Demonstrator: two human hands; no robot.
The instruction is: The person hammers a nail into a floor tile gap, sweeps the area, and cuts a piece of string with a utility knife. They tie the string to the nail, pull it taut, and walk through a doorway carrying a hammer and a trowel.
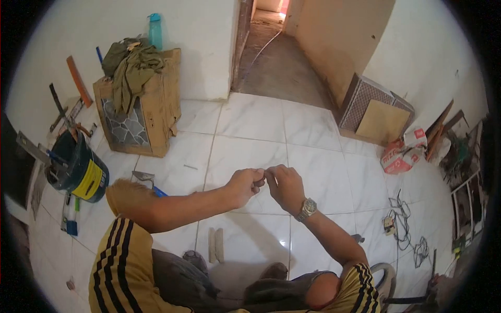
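In front of my chest, above the white tiled floor [250,122], my two hands meet at the fingertips. My left hand [244,188] is curled, thumb and forefinger pinched together. My right hand [287,187], with a metal watch [308,207] on its wrist, is also closed in a pinch against the left. Whatever lies between the fingers is too small or hidden to make out. Below them, two narrow greyish strips [215,245] lie side by side on the tiles. A thin short rod [190,167] rests on the floor ahead and to the left.
At left stand a dark bucket [96,177] of tools and a cardboard box [159,115] topped with cloth and a blue bottle [155,31]. A trowel [143,177] lies near my left arm. On the right are tangled cables [402,224], a red-white bag [399,156] and stacked tiles [365,104].
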